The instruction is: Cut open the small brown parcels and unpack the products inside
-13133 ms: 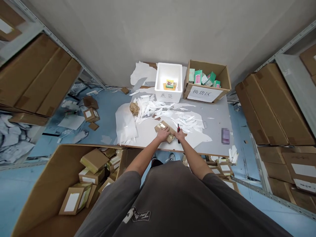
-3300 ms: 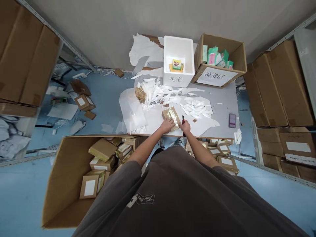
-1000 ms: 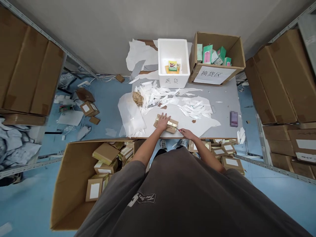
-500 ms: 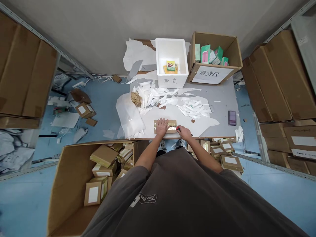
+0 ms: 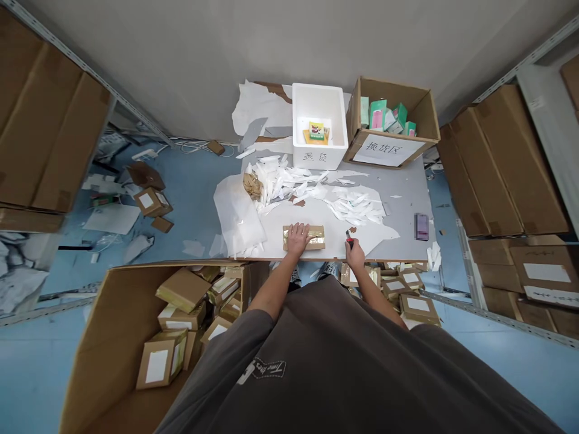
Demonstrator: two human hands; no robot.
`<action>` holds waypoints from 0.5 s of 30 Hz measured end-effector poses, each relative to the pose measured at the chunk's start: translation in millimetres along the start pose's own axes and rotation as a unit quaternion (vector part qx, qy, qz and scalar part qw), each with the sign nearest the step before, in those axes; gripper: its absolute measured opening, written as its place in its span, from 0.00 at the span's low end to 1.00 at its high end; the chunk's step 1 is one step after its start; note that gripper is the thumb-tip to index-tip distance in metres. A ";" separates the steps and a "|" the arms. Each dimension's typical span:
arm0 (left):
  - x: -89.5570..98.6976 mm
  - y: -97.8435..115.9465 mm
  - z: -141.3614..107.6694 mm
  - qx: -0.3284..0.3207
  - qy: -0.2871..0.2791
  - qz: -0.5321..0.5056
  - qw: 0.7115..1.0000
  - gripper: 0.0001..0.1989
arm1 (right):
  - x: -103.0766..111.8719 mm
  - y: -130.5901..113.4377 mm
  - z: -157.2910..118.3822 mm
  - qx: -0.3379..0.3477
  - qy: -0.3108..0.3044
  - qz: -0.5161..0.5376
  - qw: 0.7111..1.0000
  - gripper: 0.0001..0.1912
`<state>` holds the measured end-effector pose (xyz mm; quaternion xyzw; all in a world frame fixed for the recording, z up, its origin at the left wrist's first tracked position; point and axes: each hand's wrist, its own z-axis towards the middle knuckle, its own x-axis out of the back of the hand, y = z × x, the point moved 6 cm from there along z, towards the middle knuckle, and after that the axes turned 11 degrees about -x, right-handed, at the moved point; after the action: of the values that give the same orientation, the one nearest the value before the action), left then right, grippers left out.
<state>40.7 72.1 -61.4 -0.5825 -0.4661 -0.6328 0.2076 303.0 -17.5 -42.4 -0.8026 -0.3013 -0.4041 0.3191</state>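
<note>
On the near edge of the table lies a small cardboard box (image 5: 318, 239) with shiny tape along it. My left hand (image 5: 298, 239) rests flat on the left part of this box, fingers stretched out. To the right of the box, apart from it, my right hand (image 5: 355, 254) grips a utility knife (image 5: 349, 240) with a red and black handle, its tip pointing away from me. A heap of white paper strips (image 5: 355, 208) lies beyond the box, and a white plastic bag (image 5: 237, 217) is to its left.
At the back stand a white bin (image 5: 320, 158) holding yellow packets and a carton (image 5: 429, 114) with green boxes. A phone (image 5: 421, 227) lies at the right. A large carton (image 5: 97, 337) of parcels stands at my left. Shelves with cartons (image 5: 520, 169) flank both sides.
My right hand with the knife has moved right, away from the box. A white patch that showed on the box near the knife is gone from view. The left hand stays on the box.
</note>
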 end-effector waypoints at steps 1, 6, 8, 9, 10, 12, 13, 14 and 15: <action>0.3 -0.1 0.1 0.000 0.005 -0.001 1.000 0.32 | 3.1 6.7 -0.6 0.004 -0.005 0.009 1.000 0.21; 0.5 -0.9 1.1 -0.001 0.012 -0.001 1.000 0.30 | -13.7 -7.5 -11.2 0.105 -0.081 -0.014 0.991 0.16; 0.4 -1.1 0.9 0.000 0.009 -0.003 1.000 0.30 | -28.5 -30.5 -15.1 0.145 -0.094 -0.031 0.984 0.15; 0.6 -1.3 0.6 0.001 0.009 -0.003 1.000 0.30 | -34.8 -42.6 -15.6 0.161 -0.095 -0.038 0.982 0.15; 1.1 -1.4 0.2 0.001 0.011 -0.003 1.000 0.30 | -39.2 -53.4 -14.3 0.172 -0.093 -0.046 0.980 0.15; 2.6 -1.5 -0.7 0.000 0.016 0.000 1.000 0.31 | -40.1 -65.9 -6.0 0.179 -0.086 -0.062 0.978 0.14; 3.3 -1.7 -1.1 0.000 0.016 0.001 1.000 0.32 | -34.8 -64.8 1.7 0.164 -0.076 -0.066 0.981 0.14; 3.8 -1.8 -1.3 0.000 0.015 0.002 1.000 0.32 | -25.3 -57.8 11.6 0.135 -0.060 -0.063 0.987 0.15; 4.2 -1.9 -1.5 0.000 0.012 0.002 1.000 0.32 | -12.5 -45.8 22.3 0.097 -0.038 -0.053 0.993 0.15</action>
<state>37.4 73.0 -58.0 -0.5756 -0.4624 -0.6395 0.2142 273.0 24.6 -51.1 -0.7656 -0.3929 -0.3584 0.3620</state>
